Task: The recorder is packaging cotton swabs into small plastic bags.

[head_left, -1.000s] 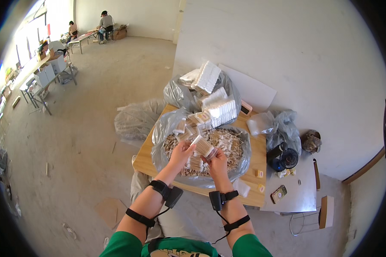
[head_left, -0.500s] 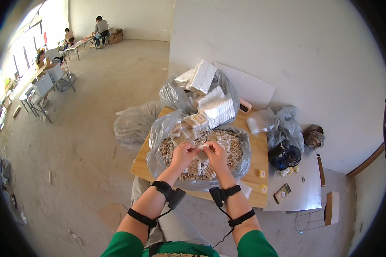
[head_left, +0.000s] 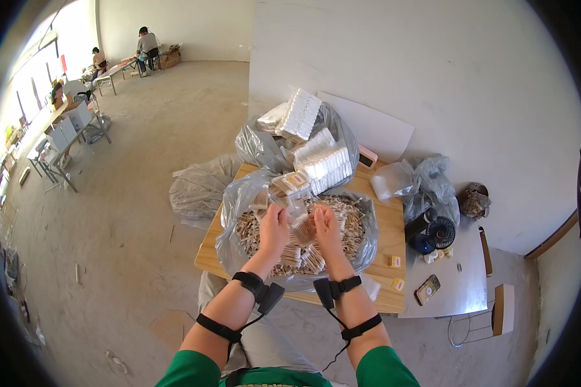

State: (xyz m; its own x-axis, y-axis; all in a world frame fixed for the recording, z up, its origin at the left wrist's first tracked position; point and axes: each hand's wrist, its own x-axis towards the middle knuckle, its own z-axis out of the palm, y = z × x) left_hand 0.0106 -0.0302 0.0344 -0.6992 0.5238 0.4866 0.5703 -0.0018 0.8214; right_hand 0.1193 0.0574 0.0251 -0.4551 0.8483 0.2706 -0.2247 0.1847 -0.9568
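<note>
Between my hands is a small clear plastic bag (head_left: pixel 297 209) with a row of wooden-stick cotton swabs (head_left: pixel 302 230) in its lower part. My left hand (head_left: pixel 274 229) is closed at the bag's left side, with the fingertips partly hidden. On the other side my right hand (head_left: pixel 326 227) pinches its edge. Both hands hover over a heap of loose cotton swabs (head_left: pixel 350 226) in a grey plastic sack (head_left: pixel 228 248) with its mouth spread wide. Several swab bundles lie on the heap, just below my hands.
The sack rests on a wooden table (head_left: pixel 388 226). Behind it are stacked white swab packs (head_left: pixel 329 168) on more grey plastic. To the right, a metal side table (head_left: pixel 455 290) carries a phone (head_left: pixel 427 289), a small black fan (head_left: pixel 441 233) and plastic bags (head_left: pixel 426 184). People sit working far left.
My hands have moved a little apart and the fingers have risen. The clear bag now shows stretched between them, with the swabs hanging lower in it.
</note>
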